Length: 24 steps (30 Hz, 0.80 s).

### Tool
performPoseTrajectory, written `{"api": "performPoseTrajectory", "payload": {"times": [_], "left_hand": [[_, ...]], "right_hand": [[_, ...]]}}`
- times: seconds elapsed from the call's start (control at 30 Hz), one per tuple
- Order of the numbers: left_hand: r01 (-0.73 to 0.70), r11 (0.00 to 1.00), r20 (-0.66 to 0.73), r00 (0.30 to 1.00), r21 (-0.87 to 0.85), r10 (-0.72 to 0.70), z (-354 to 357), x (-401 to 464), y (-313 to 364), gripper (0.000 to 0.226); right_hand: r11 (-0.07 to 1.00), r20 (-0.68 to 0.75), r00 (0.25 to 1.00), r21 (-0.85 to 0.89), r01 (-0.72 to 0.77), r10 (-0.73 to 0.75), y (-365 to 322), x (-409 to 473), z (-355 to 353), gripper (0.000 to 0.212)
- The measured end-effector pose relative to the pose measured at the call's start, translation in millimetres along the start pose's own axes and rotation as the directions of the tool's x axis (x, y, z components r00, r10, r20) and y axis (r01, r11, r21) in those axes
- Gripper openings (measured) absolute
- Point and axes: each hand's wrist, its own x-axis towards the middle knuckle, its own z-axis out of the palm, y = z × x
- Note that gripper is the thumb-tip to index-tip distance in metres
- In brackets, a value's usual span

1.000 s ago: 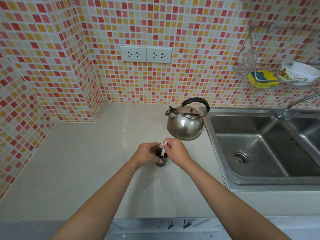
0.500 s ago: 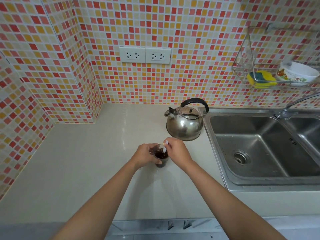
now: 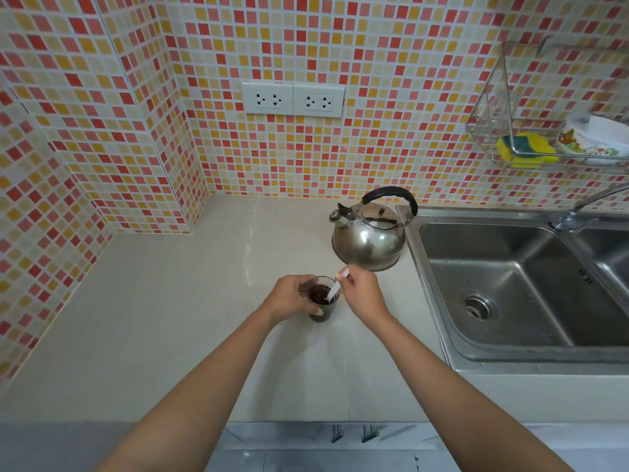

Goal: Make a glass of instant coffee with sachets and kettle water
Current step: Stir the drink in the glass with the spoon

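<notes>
L hand point(image 3: 292, 298) fingers wrap glass point(image 3: 321, 303); R hand point(image 3: 364, 294) fingertips pinch white strip point(image 3: 335, 290), its lower end dipping into coffee.

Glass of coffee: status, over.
Left hand grips glass. Right hand holds white stirrer in dark coffee. Kettle behind, clear.

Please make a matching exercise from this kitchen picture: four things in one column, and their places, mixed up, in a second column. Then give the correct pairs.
Things:
1. shiny steel kettle with black handle
2. small clear glass of dark coffee
3. yellow and green sponge
4. white double wall socket

Places:
A. in the wire rack on the wall
B. held by the left hand
C. on the tiled wall above the counter
D. on the counter beside the sink

Pairs: 1-D, 2-B, 3-A, 4-C
</notes>
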Motion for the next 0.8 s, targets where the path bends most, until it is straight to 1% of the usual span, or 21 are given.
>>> {"api": "performPoseTrajectory", "payload": {"times": [0.07, 0.13, 0.23, 0.33, 0.43, 0.53, 0.6, 0.67, 0.73, 0.8], "left_hand": [[0.015, 1.000, 0.000, 1.000, 0.013, -0.015, 0, 1, -1, 0.050], [0.027, 1.000, -0.015, 1.000, 0.010, -0.027, 1, 2, -1, 0.052], [0.024, 1.000, -0.011, 1.000, -0.004, -0.024, 1, 2, -2, 0.051], [0.014, 1.000, -0.011, 1.000, 0.004, -0.014, 1, 2, -2, 0.044], [0.008, 1.000, -0.004, 1.000, 0.012, -0.008, 1, 2, -2, 0.039], [0.020, 1.000, -0.003, 1.000, -0.011, -0.020, 0, 2, -3, 0.045], [0.027, 0.999, -0.013, 1.000, -0.027, -0.028, 0, 2, -4, 0.049], [0.011, 1.000, -0.005, 1.000, -0.029, -0.011, 0, 2, -4, 0.050], [-0.011, 1.000, 0.012, 1.000, -0.017, 0.011, 0, 1, -3, 0.051], [-0.012, 1.000, 0.012, 1.000, -0.019, 0.012, 0, 0, -2, 0.052]], "right_hand": [[0.992, -0.040, 0.994, 0.088, -0.093, 0.097, 3, -2, 3, 0.016], [0.971, -0.087, 0.981, 0.183, -0.153, 0.171, 3, -2, 2, 0.016], [0.929, -0.145, 0.960, 0.322, -0.182, 0.239, 3, 0, -4, 0.014], [0.923, -0.186, 0.948, 0.337, -0.185, 0.258, 2, 3, -12, 0.016], [0.932, -0.213, 0.954, 0.337, -0.133, 0.213, 1, 1, -15, 0.016], [0.964, -0.201, 0.972, 0.258, -0.064, 0.118, -1, -3, -15, 0.018], [0.981, -0.128, 0.991, 0.196, -0.001, 0.027, -3, -6, -12, 0.016], [0.991, -0.022, 0.997, 0.108, 0.073, -0.071, -6, -9, -4, 0.016], [0.985, 0.078, 0.982, -0.001, 0.172, -0.171, -7, -10, 2, 0.020], [0.964, 0.131, 0.963, -0.094, 0.249, -0.236, -8, -7, 2, 0.019]]}}
